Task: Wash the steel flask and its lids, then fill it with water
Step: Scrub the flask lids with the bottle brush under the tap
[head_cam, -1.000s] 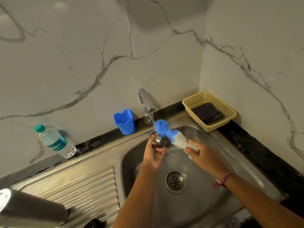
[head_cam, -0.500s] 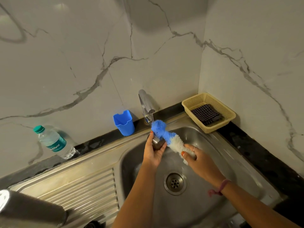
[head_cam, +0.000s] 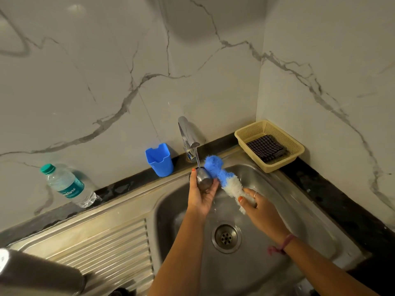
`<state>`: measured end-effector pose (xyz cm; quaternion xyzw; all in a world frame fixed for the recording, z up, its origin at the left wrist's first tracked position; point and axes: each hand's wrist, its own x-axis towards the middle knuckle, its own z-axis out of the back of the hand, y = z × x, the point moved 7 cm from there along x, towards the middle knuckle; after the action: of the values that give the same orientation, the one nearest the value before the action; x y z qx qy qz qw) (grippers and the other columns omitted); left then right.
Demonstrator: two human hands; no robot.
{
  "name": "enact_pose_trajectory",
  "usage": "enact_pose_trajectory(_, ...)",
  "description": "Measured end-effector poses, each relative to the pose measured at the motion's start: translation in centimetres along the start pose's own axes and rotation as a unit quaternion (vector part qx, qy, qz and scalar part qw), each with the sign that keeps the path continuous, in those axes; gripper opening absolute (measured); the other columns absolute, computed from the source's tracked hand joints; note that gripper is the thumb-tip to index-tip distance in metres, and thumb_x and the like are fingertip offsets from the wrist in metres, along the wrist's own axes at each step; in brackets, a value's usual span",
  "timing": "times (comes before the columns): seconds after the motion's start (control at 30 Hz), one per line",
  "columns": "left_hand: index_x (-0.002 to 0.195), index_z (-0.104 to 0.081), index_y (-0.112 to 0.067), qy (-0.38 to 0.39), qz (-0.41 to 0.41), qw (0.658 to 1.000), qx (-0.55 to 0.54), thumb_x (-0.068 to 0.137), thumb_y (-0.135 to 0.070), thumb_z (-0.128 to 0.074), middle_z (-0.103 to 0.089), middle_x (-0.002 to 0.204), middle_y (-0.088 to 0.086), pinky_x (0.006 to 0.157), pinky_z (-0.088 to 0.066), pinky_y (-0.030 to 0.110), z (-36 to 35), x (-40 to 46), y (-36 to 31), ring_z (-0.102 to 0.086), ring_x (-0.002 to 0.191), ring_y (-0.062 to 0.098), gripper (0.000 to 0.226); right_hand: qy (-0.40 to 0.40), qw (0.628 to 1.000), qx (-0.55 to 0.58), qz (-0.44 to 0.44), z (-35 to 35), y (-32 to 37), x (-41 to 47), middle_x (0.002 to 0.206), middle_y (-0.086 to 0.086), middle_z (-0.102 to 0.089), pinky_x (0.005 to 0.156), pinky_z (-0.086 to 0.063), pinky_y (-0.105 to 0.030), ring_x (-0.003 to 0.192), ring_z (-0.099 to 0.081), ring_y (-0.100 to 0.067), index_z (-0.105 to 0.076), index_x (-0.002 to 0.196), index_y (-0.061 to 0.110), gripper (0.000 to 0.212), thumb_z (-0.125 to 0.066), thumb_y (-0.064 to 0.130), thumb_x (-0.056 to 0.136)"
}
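My left hand (head_cam: 200, 195) grips a small steel lid (head_cam: 204, 178) under the thin water stream falling from the tap (head_cam: 188, 137), above the sink basin (head_cam: 277, 189). My right hand (head_cam: 259, 208) grips the white end of a blue and white bottle brush (head_cam: 222, 178), whose blue tip lies just right of the lid. The dark steel flask (head_cam: 40, 274) lies on its side on the drainboard at the bottom left, partly cut off by the frame edge.
A blue plastic cup (head_cam: 159, 160) stands on the black ledge left of the tap. A plastic water bottle (head_cam: 66, 185) leans against the wall at the left. A yellow basket (head_cam: 254, 130) with a checked cloth sits in the right corner. The drain (head_cam: 226, 237) is below my hands.
The brush has shifted slightly, its blue tip now beside the lid. Water runs on the lid again after a moment without a visible stream. My left hand keeps its hold.
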<state>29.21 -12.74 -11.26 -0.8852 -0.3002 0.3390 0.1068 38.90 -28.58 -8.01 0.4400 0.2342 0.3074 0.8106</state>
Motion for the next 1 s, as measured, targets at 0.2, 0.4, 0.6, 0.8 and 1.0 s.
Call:
enact_pose_trajectory(0.2,0.133,-0.052,0.001,-0.051,0.006,0.999,0.018,0.094,-0.048,-0.057,-0.065,0.121,0.022,0.090,-0.055,0.029,0.8,1.0,0.0,-0.066,0.095,0.025,0.062,0.006,1.000,0.000,0.021,-0.5,0.5,-1.0,0.098,0.012,-0.066,0.067,-0.052,-0.014,0.079,-0.064,0.002,-0.052,0.132,0.028,0.040,-0.055,0.040,0.094)
enact_pose_trajectory(0.4,0.123,-0.057,0.001,-0.036,0.009,0.999,0.033,0.096,-0.046,-0.053,-0.070,0.102,0.019,0.076,-0.057,0.029,0.5,0.5,0.3,-0.067,0.088,0.024,0.055,-0.007,1.000,-0.001,0.018,-0.5,0.4,-1.3,0.098,0.007,-0.069,0.071,-0.053,-0.019,0.082,-0.064,-0.001,-0.053,0.133,0.029,0.042,-0.056,0.041,0.093)
enact_pose_trajectory(0.6,0.126,-0.056,0.000,-0.039,0.015,0.999,0.031,0.087,-0.043,-0.070,-0.068,0.117,0.022,0.100,-0.052,0.035,0.7,0.5,0.6,-0.067,0.103,0.026,0.059,-0.023,1.000,0.015,-0.002,-0.3,-0.2,-1.3,0.114,0.003,-0.067,0.076,-0.050,-0.018,0.094,-0.063,-0.005,-0.051,0.136,0.024,0.045,-0.054,0.040,0.094)
enact_pose_trajectory(0.8,0.129,-0.055,-0.001,-0.040,0.012,0.999,-0.007,0.094,-0.045,-0.055,-0.064,0.118,0.021,0.108,-0.045,0.037,0.9,0.7,0.5,-0.064,0.101,0.027,0.056,-0.011,1.000,0.019,0.008,-0.8,0.2,-1.9,0.108,0.006,-0.068,0.072,-0.048,-0.012,0.089,-0.063,-0.001,-0.051,0.135,0.024,0.046,-0.055,0.041,0.093)
enact_pose_trajectory(1.0,0.128,-0.055,-0.004,-0.051,-0.020,0.998,0.002,0.086,-0.039,-0.072,-0.068,0.118,0.020,0.087,-0.058,0.032,1.0,0.1,0.0,-0.070,0.100,0.024,0.057,-0.009,0.999,0.031,-0.009,-1.0,-0.1,-1.8,0.114,0.004,-0.067,0.077,-0.048,-0.016,0.094,-0.062,-0.004,-0.052,0.135,0.023,0.045,-0.055,0.040,0.094)
